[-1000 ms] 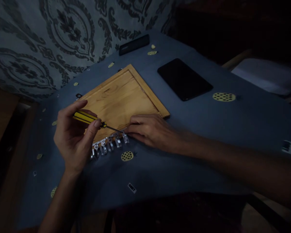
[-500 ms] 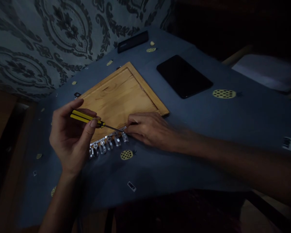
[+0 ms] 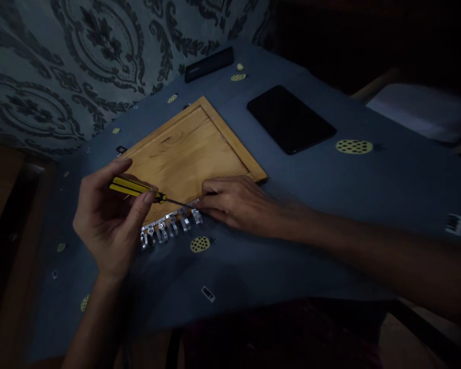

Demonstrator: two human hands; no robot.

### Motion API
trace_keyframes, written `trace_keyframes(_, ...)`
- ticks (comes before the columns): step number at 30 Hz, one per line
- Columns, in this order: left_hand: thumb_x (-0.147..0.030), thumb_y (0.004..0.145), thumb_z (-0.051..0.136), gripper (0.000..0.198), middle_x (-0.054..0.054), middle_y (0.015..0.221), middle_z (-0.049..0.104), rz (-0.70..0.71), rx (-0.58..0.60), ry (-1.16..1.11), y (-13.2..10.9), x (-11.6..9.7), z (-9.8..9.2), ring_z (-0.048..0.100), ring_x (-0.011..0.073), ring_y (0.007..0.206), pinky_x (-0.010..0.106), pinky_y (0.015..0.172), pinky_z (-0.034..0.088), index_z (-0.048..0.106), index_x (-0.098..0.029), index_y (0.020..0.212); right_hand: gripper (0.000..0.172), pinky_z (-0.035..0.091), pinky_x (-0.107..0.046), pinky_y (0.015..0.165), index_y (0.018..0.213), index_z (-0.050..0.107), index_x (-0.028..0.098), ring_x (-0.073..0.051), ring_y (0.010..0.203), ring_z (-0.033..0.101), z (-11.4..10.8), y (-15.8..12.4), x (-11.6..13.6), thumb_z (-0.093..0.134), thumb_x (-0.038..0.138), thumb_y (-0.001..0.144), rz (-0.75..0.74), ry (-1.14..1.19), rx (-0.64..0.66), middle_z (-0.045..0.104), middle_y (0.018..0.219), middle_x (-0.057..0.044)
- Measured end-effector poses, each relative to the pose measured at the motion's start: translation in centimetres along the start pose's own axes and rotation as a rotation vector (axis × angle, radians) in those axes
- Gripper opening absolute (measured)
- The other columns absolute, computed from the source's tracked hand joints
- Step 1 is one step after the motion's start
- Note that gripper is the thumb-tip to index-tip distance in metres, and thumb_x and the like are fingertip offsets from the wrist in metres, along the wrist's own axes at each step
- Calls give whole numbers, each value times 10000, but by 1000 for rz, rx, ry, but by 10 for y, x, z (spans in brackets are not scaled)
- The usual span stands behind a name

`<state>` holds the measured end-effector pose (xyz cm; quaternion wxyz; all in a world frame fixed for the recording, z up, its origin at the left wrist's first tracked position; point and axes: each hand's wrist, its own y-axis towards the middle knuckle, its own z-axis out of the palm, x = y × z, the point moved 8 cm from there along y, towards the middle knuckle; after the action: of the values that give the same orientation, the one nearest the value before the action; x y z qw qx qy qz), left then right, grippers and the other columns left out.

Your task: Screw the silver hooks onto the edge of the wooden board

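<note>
My left hand [image 3: 113, 220] is closed around the yellow and black handle of a screwdriver [image 3: 136, 189], its thumb pressed along the handle. The thin shaft slants down to the right, its tip at the end of a silver metal hook rail [image 3: 172, 219]. That rail, with several curved hooks, lies along the near edge of a framed wooden board [image 3: 184, 154]. At the rail's right end, beside the screwdriver tip, the fingers of my right hand [image 3: 238, 205] are pinched together. Whatever they hold is hidden behind the fingertips.
A black tablet-like slab [image 3: 290, 120] lies right of the board on a blue pineapple-print tablecloth [image 3: 269, 271]. Farther back are a dark phone-like object [image 3: 209, 65] and a small pale piece [image 3: 240, 67]. The patterned wall [image 3: 103, 46] borders the table's far left side.
The left fingers have shifted slightly around the screwdriver handle. My right hand stays at the rail's end, and the board and hook rail keep their places.
</note>
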<state>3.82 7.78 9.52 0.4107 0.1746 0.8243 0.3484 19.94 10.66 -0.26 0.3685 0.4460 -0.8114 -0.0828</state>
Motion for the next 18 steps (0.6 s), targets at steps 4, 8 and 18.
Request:
trace_keyframes(4,-139,783,862,479,7,1153,670,-12,15,-42,1,1,1,698,177,953,347,882,646,758,-355,1198,231,343,-289,607,999,796,167,-147,761,598,0,0,0,565,155,996,-5,3,-10,679,872,-48)
trace_keyframes(8,-103,815,820,490,9,1156,672,-68,69,-170,0,4,7,733,168,906,324,789,664,726,-343,1233,239,345,-287,604,1004,794,159,-144,754,595,1,0,0,556,173,1008,-10,6,-18,679,873,-47)
trace_keyframes(18,-203,825,840,403,12,1025,672,-7,42,-102,1,1,7,685,148,828,264,629,624,749,-312,1203,200,339,-284,612,1031,796,173,-148,757,589,1,1,-1,609,140,968,15,-16,32,670,874,-44)
